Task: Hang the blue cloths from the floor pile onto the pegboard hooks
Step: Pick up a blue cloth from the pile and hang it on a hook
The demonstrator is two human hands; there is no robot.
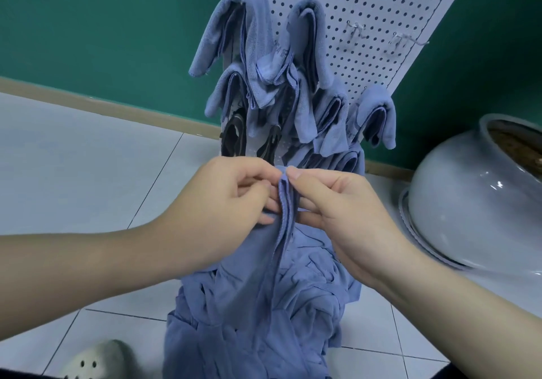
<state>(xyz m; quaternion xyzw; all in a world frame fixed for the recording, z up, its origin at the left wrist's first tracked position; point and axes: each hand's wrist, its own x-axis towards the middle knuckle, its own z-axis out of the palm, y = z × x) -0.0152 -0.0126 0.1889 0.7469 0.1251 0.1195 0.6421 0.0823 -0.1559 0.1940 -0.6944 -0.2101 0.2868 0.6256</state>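
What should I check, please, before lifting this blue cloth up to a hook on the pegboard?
1. Left hand pinches the held cloth: ok.
2. Right hand pinches the same edge: ok.
3. Free hook on the pegboard: ok, with a second bare hook beside it.
4. Cloth clear of the floor pile: not ok, its lower part hangs into it.
5. Cloth folded evenly: cannot tell.

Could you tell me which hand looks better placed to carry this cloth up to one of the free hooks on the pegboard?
Probably the right hand. Both hands pinch the cloth at its top edge, but the bare hooks sit on the pegboard's right side, above that hand. The left hand would have to cross over.
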